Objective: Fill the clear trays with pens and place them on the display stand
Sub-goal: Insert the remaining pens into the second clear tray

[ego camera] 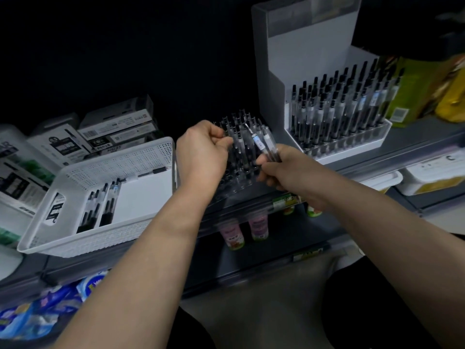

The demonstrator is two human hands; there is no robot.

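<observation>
Filling clear tray (pixel 239 175), perched at shelf (pixel 422 137) edge left of display stand (pixel 276 71). Your left hand (pixel 201 149) pinches pen (pixel 236 138) standing in it; right hand (pixel 279 167) grips pen bundle (pixel 265 143). Risk: your push tips tray off edge, or bundle slips.

A single camera, worn on the person's head, gives the only view. It faces forward and down onto the grey shelf (pixel 425 137) and is quite near to it. Both forearms come in from the bottom edge, and the left hand (pixel 201 149) and right hand (pixel 281 167) meet close to the middle. The wide lens takes in the white basket (pixel 100 162) at the left, the display stand (pixel 297 46) at the upper right, and bottles (pixel 258 226) on a lower shelf.
</observation>
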